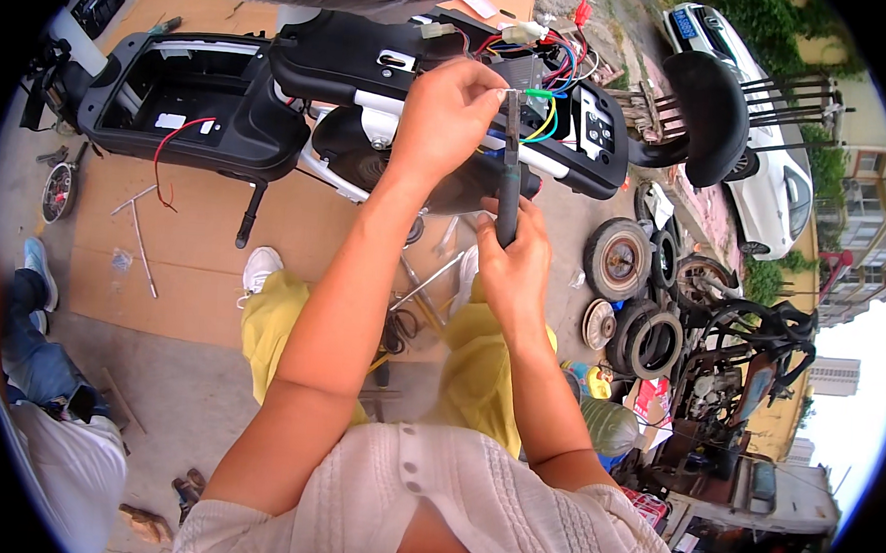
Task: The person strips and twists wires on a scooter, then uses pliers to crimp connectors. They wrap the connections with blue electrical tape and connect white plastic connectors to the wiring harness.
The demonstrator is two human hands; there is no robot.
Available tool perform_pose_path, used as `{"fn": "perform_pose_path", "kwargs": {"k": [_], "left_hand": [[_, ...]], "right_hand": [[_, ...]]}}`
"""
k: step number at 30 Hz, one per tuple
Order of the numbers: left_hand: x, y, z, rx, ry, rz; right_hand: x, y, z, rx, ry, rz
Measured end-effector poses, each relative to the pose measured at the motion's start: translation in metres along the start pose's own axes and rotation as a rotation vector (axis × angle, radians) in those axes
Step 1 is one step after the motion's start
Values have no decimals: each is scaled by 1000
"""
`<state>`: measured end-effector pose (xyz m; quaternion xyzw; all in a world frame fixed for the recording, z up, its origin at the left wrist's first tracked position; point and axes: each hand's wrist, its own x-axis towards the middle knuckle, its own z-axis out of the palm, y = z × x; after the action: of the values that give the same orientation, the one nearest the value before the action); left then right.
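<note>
Over the rear part of a black-and-white electric scooter (331, 65), my left hand (447, 119) pinches a thin wire end between thumb and fingertips. My right hand (516, 265) is closed around the dark handles of a pair of pliers (509, 192), jaws pointing away from me. The jaw tips meet the wire next to a green sleeve (539, 93); whether they grip it cannot be made out. Yellow and teal wires (549, 127) hang just right of the pliers. Behind them, a bundle of coloured wires with a white connector (525, 33) comes out of the frame.
A red wire (176, 149) trails from the scooter's open floor compartment. Cardboard (192, 283) covers the ground, with a T-handle wrench (143, 236) on it. Old wheels and tyres (619, 260) are piled at right. Another person (58, 447) is at left; a white car (768, 183) stands beyond.
</note>
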<state>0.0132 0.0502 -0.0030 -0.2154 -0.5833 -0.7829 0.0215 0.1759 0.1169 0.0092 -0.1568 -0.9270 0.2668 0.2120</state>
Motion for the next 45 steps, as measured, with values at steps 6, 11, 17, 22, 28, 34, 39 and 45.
{"fn": "perform_pose_path", "kwargs": {"k": [6,11,17,22,28,34,39,45], "left_hand": [[-1,2,0,36,-12,28],[-1,0,2,-25,6,6],[-3,2,2,-42,10,-26],[-2,-1,3,-55,12,-12],[-3,-1,2,-35,12,-6],[-4,2,1,0,-8,-12],[-4,-1,0,-36,-18,6],[-5,-4,1,-74,-18,37]], "right_hand": [[-2,-9,3,29,-5,35],[-2,-5,5,-11,19,-44],[-3,-12,4,42,2,97],[-4,-10,6,38,9,102],[-4,-7,9,-7,12,67],[-6,-6,10,1,17,49],[-6,-4,13,38,14,80],[-6,0,14,24,13,73]]}}
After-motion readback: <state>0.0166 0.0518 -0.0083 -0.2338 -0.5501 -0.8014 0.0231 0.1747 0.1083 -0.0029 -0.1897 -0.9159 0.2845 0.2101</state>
